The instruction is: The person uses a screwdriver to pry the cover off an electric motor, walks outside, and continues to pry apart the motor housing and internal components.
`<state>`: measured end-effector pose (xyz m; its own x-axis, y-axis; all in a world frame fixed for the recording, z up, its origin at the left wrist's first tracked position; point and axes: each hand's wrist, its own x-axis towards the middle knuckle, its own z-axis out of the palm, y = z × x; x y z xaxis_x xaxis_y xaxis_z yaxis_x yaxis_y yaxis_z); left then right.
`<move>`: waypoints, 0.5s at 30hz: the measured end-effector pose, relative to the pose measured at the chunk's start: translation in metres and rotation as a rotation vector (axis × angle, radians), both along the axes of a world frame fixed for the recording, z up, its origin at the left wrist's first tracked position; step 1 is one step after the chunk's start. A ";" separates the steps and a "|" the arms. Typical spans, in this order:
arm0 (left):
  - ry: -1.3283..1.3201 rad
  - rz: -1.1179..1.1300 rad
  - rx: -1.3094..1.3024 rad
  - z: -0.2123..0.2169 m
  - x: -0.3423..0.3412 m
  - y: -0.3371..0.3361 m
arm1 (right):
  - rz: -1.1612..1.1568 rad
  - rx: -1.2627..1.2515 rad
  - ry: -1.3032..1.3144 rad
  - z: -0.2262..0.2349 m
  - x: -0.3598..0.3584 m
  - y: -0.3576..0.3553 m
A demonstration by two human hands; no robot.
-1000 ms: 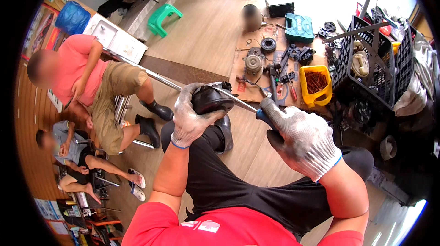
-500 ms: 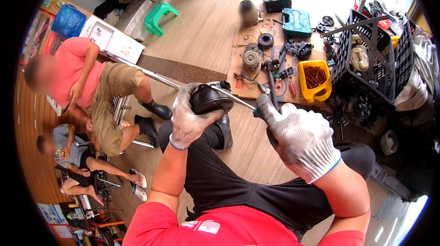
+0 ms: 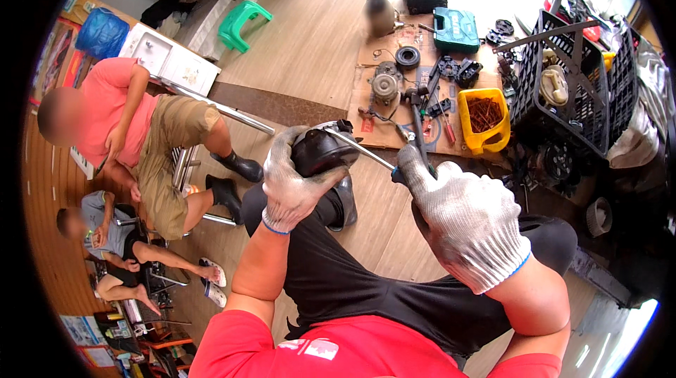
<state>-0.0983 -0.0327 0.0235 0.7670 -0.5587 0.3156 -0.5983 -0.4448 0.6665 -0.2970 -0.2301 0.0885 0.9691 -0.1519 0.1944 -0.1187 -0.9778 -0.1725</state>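
left hand point(image 3: 291, 193) curled, black rounded part point(image 3: 322, 154) clasped within, right hand point(image 3: 470, 221) closed around screwdriver point(image 3: 370, 155)

Upper-right glare — washed-out white, curved edges, black corners

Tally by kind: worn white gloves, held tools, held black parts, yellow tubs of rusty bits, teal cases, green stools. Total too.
Gloves: 2
Tool: 1
Black part: 1
Yellow tub: 1
Teal case: 1
Green stool: 1
Total: 7
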 end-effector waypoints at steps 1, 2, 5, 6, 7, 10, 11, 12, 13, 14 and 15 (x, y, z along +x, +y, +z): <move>0.003 -0.002 -0.005 0.000 0.001 0.000 | 0.001 -0.002 -0.004 -0.003 0.001 0.001; 0.037 0.011 0.009 0.000 0.003 -0.001 | 0.010 -0.017 -0.039 -0.010 0.003 0.003; 0.077 0.037 0.052 0.002 0.006 -0.002 | -0.002 -0.021 -0.088 -0.026 0.008 0.012; 0.051 0.038 0.068 0.003 0.006 -0.001 | -0.018 -0.009 -0.067 -0.028 0.009 0.016; 0.029 0.039 0.084 0.003 0.005 0.001 | -0.024 0.003 -0.062 -0.032 0.010 0.019; 0.026 0.069 0.097 0.002 0.005 0.001 | -0.045 0.054 -0.014 -0.039 0.013 0.026; 0.063 0.101 0.092 0.002 0.004 -0.001 | -0.049 0.058 -0.021 -0.042 0.014 0.028; 0.101 0.132 0.087 0.002 0.002 -0.002 | -0.052 0.061 -0.028 -0.048 0.015 0.031; 0.132 0.162 0.082 0.004 0.001 -0.004 | -0.056 0.064 -0.041 -0.051 0.017 0.033; 0.030 0.153 0.063 -0.002 0.004 -0.002 | -0.076 0.116 0.015 -0.051 0.021 0.035; 0.083 0.181 0.080 0.001 0.003 -0.001 | -0.084 0.131 -0.001 -0.055 0.023 0.038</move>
